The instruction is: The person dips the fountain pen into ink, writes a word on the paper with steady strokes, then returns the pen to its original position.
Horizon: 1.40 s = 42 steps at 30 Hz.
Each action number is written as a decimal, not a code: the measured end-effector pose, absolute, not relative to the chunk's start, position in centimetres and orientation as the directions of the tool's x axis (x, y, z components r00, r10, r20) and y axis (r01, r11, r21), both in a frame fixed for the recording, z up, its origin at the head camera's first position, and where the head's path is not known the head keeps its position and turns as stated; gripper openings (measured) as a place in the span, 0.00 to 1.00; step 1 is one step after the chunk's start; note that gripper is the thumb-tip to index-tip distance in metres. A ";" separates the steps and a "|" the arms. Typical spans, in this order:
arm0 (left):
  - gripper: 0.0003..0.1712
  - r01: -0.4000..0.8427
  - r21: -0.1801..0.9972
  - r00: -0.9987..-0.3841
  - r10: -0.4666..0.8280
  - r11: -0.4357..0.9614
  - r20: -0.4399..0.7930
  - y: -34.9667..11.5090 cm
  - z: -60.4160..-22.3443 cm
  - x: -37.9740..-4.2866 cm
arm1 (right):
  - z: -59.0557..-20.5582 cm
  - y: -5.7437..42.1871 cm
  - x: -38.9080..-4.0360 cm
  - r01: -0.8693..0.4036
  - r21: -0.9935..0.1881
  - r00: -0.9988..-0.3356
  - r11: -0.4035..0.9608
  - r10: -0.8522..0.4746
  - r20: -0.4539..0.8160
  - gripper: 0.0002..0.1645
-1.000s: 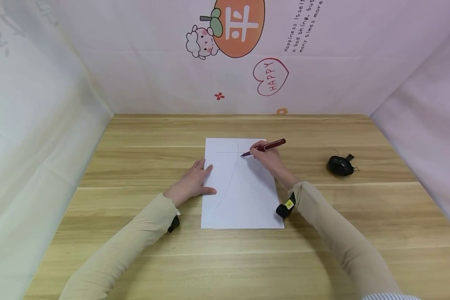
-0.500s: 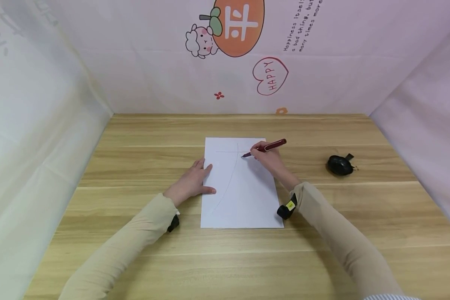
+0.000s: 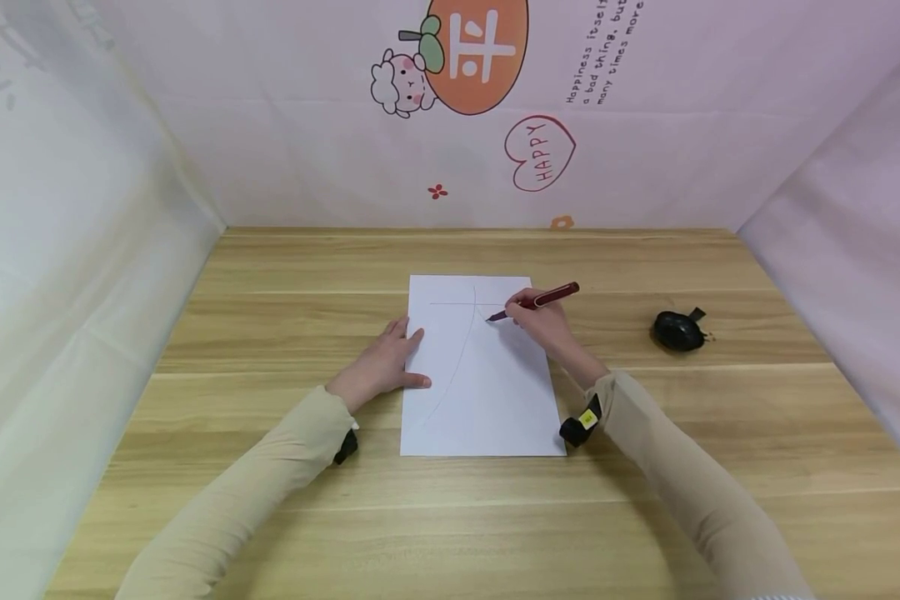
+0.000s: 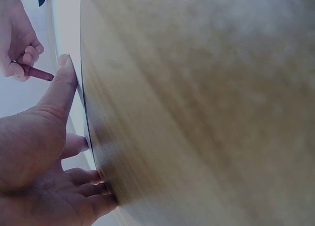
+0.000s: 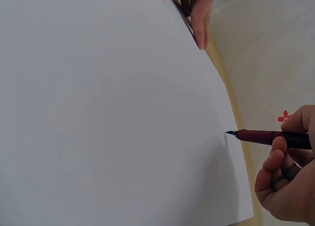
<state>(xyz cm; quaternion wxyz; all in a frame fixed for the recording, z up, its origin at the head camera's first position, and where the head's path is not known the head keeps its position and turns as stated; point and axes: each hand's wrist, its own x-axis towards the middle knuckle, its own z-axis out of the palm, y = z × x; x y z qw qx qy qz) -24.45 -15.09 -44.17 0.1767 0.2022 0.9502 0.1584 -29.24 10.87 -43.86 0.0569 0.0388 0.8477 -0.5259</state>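
A white sheet of paper (image 3: 487,408) lies on the wooden table. It bears a thin horizontal line near its top, a long curved stroke crossing it, and a short slanting stroke ending at the nib. My right hand (image 3: 546,325) pinches a dark red fountain pen (image 3: 558,294), tilted up to the right. In the right wrist view the pen's nib (image 5: 231,133) meets the paper near its edge. My left hand (image 3: 378,365) rests on the sheet's left edge, fingers spread and thumb on the paper; the left wrist view shows the thumb (image 4: 61,88) close up.
A black rounded object (image 3: 678,332) with a small tab sits on the table (image 3: 285,292) to the right. Pale printed cloth (image 3: 307,158) hangs behind the table's far edge and along both sides.
My right hand and the pen have moved slightly right and toward me. A short slanting stroke now runs down from the crossing of the lines. The left hand stays put.
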 end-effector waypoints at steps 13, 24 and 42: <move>0.50 0.307 0.368 -0.861 0.421 0.877 -0.285 -14.9 -44.3 -24.5 | -43.1 11.2 -28.3 0.144 -0.857 -0.987 0.494 0.005 -0.163 0.15; 0.50 0.311 0.369 -0.859 0.425 0.876 -0.285 -14.8 -44.1 -24.4 | -43.1 11.7 -27.8 0.127 -0.848 -0.988 0.514 -0.015 -0.157 0.14; 0.50 0.294 0.363 -0.863 0.409 0.884 -0.296 -14.7 -44.2 -24.5 | -43.1 12.4 -27.1 0.105 -0.836 -0.987 0.539 -0.045 -0.153 0.15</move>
